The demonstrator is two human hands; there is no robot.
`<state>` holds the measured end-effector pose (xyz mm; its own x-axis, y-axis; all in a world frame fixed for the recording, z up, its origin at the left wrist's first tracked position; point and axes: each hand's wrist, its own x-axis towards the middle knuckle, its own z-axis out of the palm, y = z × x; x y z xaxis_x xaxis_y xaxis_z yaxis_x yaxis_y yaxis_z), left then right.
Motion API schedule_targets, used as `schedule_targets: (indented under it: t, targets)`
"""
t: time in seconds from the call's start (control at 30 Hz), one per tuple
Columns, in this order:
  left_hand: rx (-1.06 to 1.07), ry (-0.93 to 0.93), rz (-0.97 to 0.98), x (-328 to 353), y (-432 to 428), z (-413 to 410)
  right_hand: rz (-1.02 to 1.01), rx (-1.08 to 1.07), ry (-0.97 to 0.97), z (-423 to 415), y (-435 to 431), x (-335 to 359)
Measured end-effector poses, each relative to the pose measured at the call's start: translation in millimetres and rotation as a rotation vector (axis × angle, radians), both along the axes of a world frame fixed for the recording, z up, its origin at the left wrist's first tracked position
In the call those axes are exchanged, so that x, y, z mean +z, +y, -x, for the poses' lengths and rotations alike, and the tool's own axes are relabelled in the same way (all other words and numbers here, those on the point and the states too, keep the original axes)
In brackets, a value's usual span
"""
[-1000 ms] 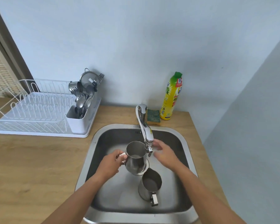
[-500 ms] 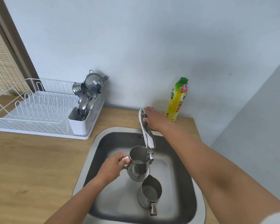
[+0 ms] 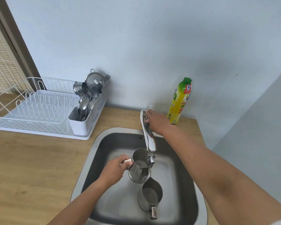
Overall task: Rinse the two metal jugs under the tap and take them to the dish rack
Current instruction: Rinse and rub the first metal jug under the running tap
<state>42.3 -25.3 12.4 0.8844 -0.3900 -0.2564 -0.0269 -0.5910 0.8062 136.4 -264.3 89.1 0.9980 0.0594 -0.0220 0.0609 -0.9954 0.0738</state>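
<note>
Jug (image 3: pixel 139 166) hangs by its handle in left hand's (image 3: pixel 114 170) grip.

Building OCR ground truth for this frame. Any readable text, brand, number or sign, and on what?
Yellow bottle by the wall: its label carries print and a round logo, but all of it is too blurred and cut off to read.
Held jug, second jug, tap, dish rack: no text visible.
Nothing can be quoted.

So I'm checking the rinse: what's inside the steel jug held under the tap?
The held steel jug shows a pale, watery-looking bottom; the tap spout covers its right side.
</note>
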Motion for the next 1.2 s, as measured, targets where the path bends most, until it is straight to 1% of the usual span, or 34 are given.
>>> schedule_targets:
  t: [0.5, 0.6, 0.7, 0.77, 0.83, 0.93, 1.0, 1.1, 1.13, 1.17, 1.2]
  targets:
    - [0.027, 0.031, 0.06, -3, -1, 2, -0.156, -0.01, 0.007, -19, -12, 0]
    - [0.026, 0.03, 0.05, -4, -2, 3, -0.21, -0.032, 0.046, -16, -11, 1]
    - [0.022, 0.016, 0.033, -5, -2, 5, -0.328, -0.123, 0.054, -2, -9, 1]
    - [0.025, 0.016, 0.038, -7, -2, 5, -0.432, -0.238, 0.013, 16, -9, 1]
    - [0.028, 0.021, 0.048, -8, -2, 5, -0.523, -0.368, 0.012, 39, -13, -4]
    - [0.042, 0.04, 0.068, -13, -1, 6, -0.524, -0.518, 0.135, 84, -23, -20]
    - [0.046, 0.046, 0.073, -16, 0, 6, -0.501, -0.56, 0.311, 120, -21, -31]
    - [0.035, 0.03, 0.059, -20, 1, 6, -0.536, -0.523, 0.635, 174, -1, -52]
    - [0.033, 0.028, 0.055, -21, 1, 6, -0.555, -0.516, 0.701, 189, 10, -60]
    - [0.034, 0.029, 0.054, -22, 1, 6, -0.576, -0.514, 0.718, 201, 22, -69]
    - [0.037, 0.03, 0.056, -23, 1, 6, -0.587, -0.519, 0.695, 211, 34, -78]
